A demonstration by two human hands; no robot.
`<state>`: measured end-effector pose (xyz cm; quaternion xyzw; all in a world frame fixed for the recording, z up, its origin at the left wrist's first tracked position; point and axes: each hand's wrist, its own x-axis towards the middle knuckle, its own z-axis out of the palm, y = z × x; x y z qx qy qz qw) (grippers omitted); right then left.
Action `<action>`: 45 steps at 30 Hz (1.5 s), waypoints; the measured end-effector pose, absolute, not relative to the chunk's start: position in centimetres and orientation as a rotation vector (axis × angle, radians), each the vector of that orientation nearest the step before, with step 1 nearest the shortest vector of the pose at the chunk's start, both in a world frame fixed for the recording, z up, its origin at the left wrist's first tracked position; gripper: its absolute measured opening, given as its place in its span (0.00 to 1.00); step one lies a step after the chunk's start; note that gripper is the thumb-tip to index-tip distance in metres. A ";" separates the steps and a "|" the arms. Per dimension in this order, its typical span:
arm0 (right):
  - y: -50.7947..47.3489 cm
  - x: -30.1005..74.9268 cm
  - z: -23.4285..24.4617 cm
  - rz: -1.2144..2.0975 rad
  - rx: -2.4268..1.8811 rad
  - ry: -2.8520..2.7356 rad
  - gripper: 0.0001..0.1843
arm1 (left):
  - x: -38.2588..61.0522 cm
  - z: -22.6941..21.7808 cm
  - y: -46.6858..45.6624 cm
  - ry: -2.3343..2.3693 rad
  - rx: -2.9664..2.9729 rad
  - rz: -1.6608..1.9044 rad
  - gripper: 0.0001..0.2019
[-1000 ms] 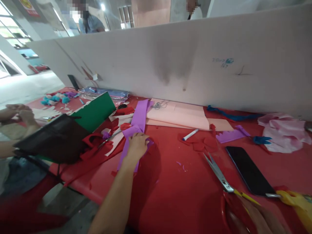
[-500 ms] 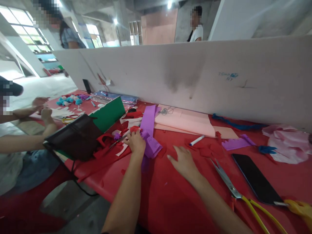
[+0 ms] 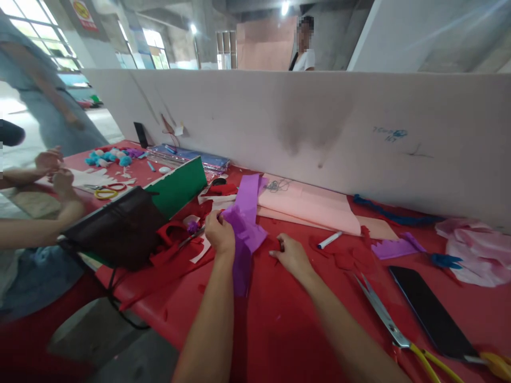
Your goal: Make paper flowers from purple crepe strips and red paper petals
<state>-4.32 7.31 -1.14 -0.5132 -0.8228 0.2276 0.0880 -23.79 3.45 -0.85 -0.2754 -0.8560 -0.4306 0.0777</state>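
My left hand (image 3: pixel 221 234) is closed at the left edge of a crumpled sheet of purple crepe paper (image 3: pixel 244 234), pinching it. Part of that paper stands up from the red table, and a flat purple strip (image 3: pixel 248 194) lies behind it. To the right of the paper, my right hand (image 3: pixel 294 255) hovers low over the table with curled fingers. Something dark red shows between its thumb and forefinger, too small to make out. Red paper scraps (image 3: pixel 175 250) and a small purple paper flower (image 3: pixel 193 227) lie left of my left hand.
Open scissors (image 3: pixel 393 327), a phone (image 3: pixel 433 311) and a white marker (image 3: pixel 329 240) lie on the right. Pink paper sheets (image 3: pixel 311 205) lie along the white partition (image 3: pixel 239 117). A dark bag (image 3: pixel 120 229) and green board (image 3: pixel 179 186) stand left, beside a seated co-worker's hands (image 3: pixel 59 178).
My left hand has drawn the purple paper upright. The fingers of my right hand have gone from spread to curled. A standing person at the left has come closer; the view has shifted slightly.
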 end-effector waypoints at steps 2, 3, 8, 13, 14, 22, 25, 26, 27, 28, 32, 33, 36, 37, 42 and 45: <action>8.1 -3.5 -1.2 0.666 -1.544 -2.435 0.14 | -23.7 -1.0 3.6 -2.550 -0.845 -1.298 0.16; 8.5 -3.1 -1.2 0.642 -1.557 -2.430 0.16 | -23.5 -1.1 3.7 -2.548 -0.874 -1.304 0.17; 9.7 -1.1 -0.2 0.433 -1.580 -2.435 0.22 | -21.8 -0.7 3.7 -2.472 -1.063 -1.157 0.28; 12.0 3.2 1.5 0.146 -1.664 -2.485 0.17 | -18.8 -0.8 4.2 -2.293 -1.657 -1.127 0.18; 12.6 4.2 1.8 0.101 -1.693 -2.510 0.15 | -18.0 -1.1 4.3 -2.235 -1.853 -1.110 0.16; 15.2 6.8 1.5 -0.003 -1.654 -2.841 0.14 | -13.9 -3.1 4.4 -2.054 -2.521 -0.705 0.16; 14.6 6.3 1.2 0.026 -1.655 -2.881 0.14 | -14.1 -2.9 4.4 -2.064 -2.518 -0.683 0.14; 14.4 6.2 1.2 0.044 -1.669 -2.881 0.14 | -14.2 -2.8 4.4 -2.062 -2.514 -0.686 0.13; 14.2 6.1 1.2 0.065 -1.696 -2.872 0.15 | -14.2 -2.6 4.3 -2.061 -2.509 -0.692 0.13; 14.1 6.0 1.3 0.089 -1.736 -2.854 0.16 | -14.2 -2.5 4.3 -2.064 -2.499 -0.702 0.12; 13.8 5.6 1.7 0.284 -1.934 -2.757 0.16 | -14.1 -2.3 4.3 -2.084 -2.454 -0.724 0.10; 13.6 5.5 1.8 0.353 -1.969 -2.741 0.16 | -14.0 -2.4 4.3 -2.076 -2.452 -0.732 0.11; 13.0 5.0 1.8 0.529 -2.005 -2.717 0.14 | -13.8 -2.8 4.4 -2.017 -2.507 -0.737 0.18; 12.8 4.9 1.8 0.562 -1.998 -2.711 0.14 | -13.8 -2.9 4.4 -1.997 -2.535 -0.727 0.19; 13.5 6.1 2.1 0.458 -1.942 -2.635 0.14 | -13.2 -3.3 4.2 -1.907 -2.600 -0.690 0.20; 14.6 7.4 2.1 0.315 -1.895 -2.581 0.15 | -12.8 -3.4 4.1 -1.849 -2.658 -0.690 0.16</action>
